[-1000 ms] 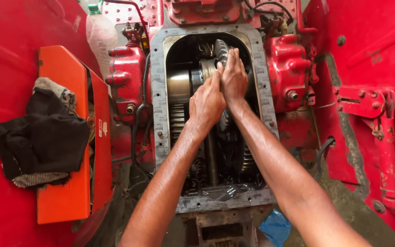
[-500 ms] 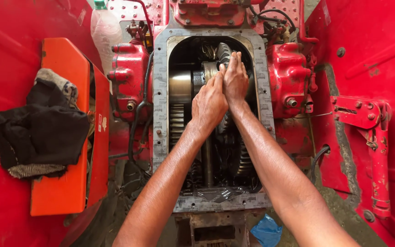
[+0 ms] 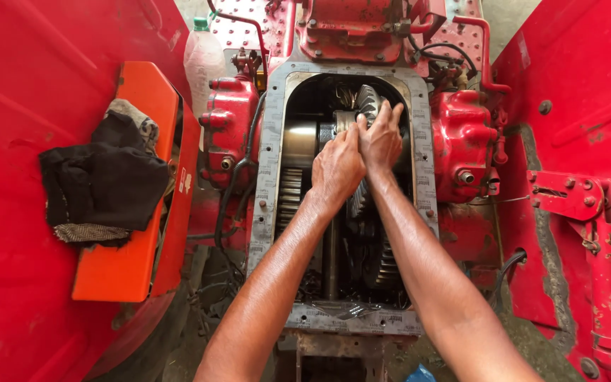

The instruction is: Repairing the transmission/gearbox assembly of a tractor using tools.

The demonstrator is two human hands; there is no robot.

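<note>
1 small white label, perhaps a sticker, on the orange box.

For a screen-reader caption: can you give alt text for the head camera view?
Two bare hands, left hand and right hand, reach side by side into the open housing of a red machine and press on the gears inside. A dark cloth lies on an orange panel at left.

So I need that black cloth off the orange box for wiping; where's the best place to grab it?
Pinch the black cloth at its bunched upper fold, coming from above. It lies loosely draped over the orange box, so the raised folds give a hold. Both hands are inside the open gear housing.
</note>
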